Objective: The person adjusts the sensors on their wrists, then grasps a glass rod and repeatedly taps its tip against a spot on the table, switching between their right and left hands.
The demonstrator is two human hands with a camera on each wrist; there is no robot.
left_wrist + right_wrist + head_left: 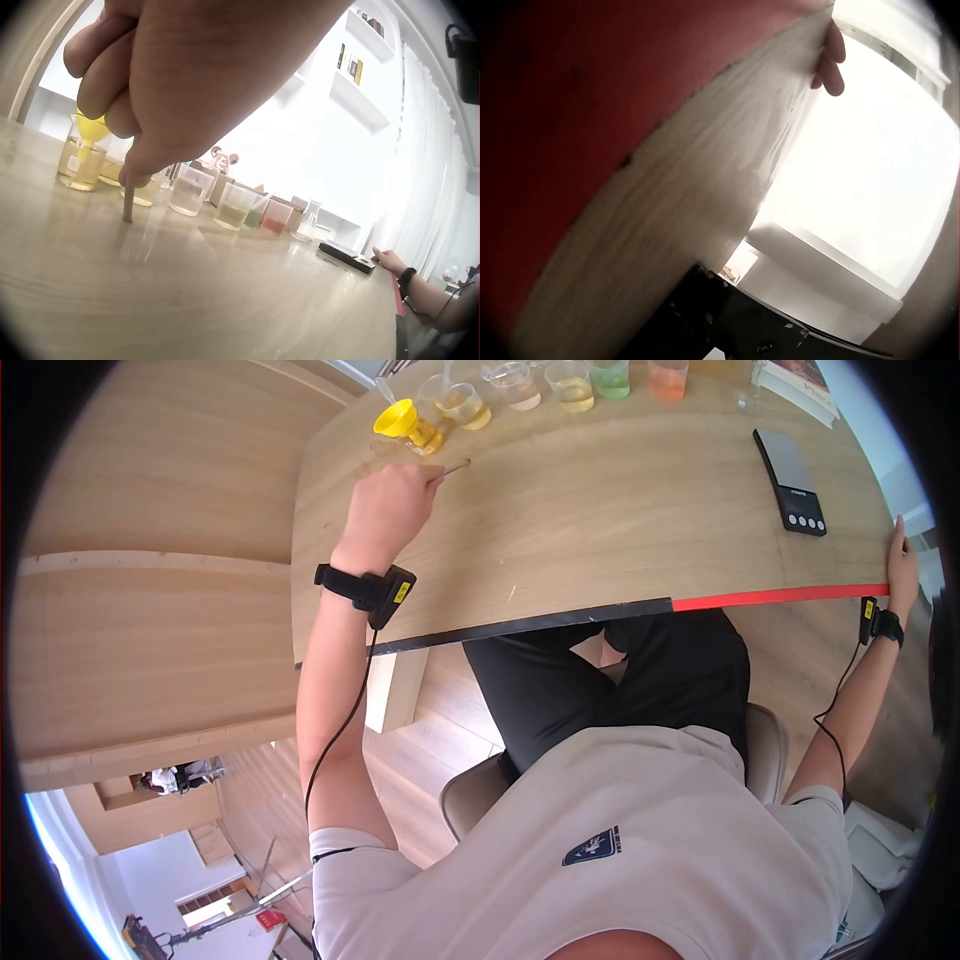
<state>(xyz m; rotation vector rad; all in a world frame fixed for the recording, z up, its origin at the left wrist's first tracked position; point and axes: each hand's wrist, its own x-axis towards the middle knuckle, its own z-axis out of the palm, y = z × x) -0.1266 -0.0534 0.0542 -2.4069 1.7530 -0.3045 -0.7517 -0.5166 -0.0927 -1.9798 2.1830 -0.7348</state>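
My left hand (pixel 388 505) pinches a thin greyish stick (pixel 456 466) between thumb and fingers, low over the wooden table. In the left wrist view the stick (pixel 128 206) points down, its tip right at the tabletop. Just beyond this hand a yellow funnel (pixel 398 420) sits in a clear vessel (pixel 78 166) of yellowish liquid. My right hand (pixel 902 566) rests on the table's right edge, beside the red strip. In the right wrist view only its fingertips (pixel 832 67) show past the table edge.
Along the far side stand clear cups of pale yellow, green (pixel 611 378) and orange liquid (pixel 667 378). A small glass flask (pixel 307 221) stands beyond them. A black digital scale (pixel 790 482) lies at the right, near a book (pixel 800 390). Black and red strips (pixel 780 597) line the near edge.
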